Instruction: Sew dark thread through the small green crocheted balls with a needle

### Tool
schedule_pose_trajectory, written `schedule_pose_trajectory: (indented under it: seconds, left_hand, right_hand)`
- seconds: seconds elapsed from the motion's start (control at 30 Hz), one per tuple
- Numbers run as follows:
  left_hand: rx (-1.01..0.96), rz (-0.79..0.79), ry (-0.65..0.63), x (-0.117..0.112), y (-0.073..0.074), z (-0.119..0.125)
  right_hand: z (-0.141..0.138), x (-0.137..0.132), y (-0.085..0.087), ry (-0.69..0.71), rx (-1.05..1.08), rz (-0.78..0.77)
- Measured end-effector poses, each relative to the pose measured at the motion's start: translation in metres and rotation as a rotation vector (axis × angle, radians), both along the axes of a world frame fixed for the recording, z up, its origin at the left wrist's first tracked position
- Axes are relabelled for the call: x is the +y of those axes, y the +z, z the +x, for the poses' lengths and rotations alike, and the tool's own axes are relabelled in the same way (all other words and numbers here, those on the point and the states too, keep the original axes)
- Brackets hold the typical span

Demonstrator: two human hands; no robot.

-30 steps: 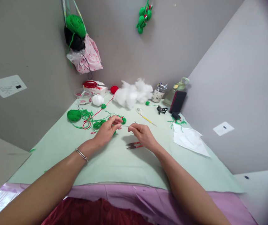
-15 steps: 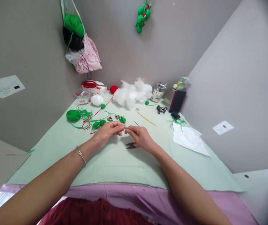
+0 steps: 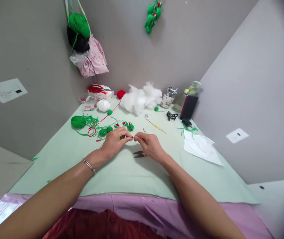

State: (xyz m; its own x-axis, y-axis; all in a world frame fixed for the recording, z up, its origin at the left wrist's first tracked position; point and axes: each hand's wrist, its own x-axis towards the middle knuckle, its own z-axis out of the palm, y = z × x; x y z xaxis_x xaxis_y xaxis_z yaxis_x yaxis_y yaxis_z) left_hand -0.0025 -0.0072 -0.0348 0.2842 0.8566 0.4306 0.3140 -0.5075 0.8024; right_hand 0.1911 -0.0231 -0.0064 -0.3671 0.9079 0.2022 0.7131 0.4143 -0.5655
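Over the pale green cloth (image 3: 122, 172), my left hand (image 3: 115, 142) and my right hand (image 3: 150, 145) meet fingertip to fingertip. Both are closed in a pinch. A small green bit shows under the left fingers; a thin needle tip pokes up above the right fingers. What runs between the two pinches is too fine to make out. Red-handled thread snips (image 3: 140, 154) lie on the cloth just under my right hand. Small green and red crocheted pieces (image 3: 128, 125) lie just beyond my left hand.
A green yarn ball (image 3: 78, 121) with tangled green and red strands sits at left. White stuffing (image 3: 140, 98), a red yarn ball (image 3: 121, 94), a cup of tools (image 3: 168, 98), a bottle (image 3: 186, 94), a dark phone (image 3: 188, 108), a yellow crochet hook (image 3: 155, 126) and white paper (image 3: 201, 147) lie farther back and right.
My hands were a little apart with a thread stretched between them; they have come together until the fingertips touch. The snips are now mostly covered by my right hand.
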Motion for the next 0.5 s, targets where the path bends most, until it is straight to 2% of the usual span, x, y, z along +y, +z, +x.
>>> schedule_pose_trajectory:
  seconds: [0.23, 0.4, 0.5]
  left_hand:
    - [-0.086, -0.164, 0.046, -0.0009, 0.0100, 0.0017]
    - [-0.276, -0.317, -0.121, -0.0015, 0.0100, 0.0041]
    - [-0.347, -0.387, -0.141, -0.0021, 0.0113, 0.0051]
  right_hand:
    - [-0.0003, 0.0002, 0.0018, 0.000, 0.051, -0.082]
    - [0.0003, 0.0005, 0.0031, 0.031, 0.064, -0.119]
    - [0.0002, 0.0003, 0.0044, 0.048, 0.083, -0.142]
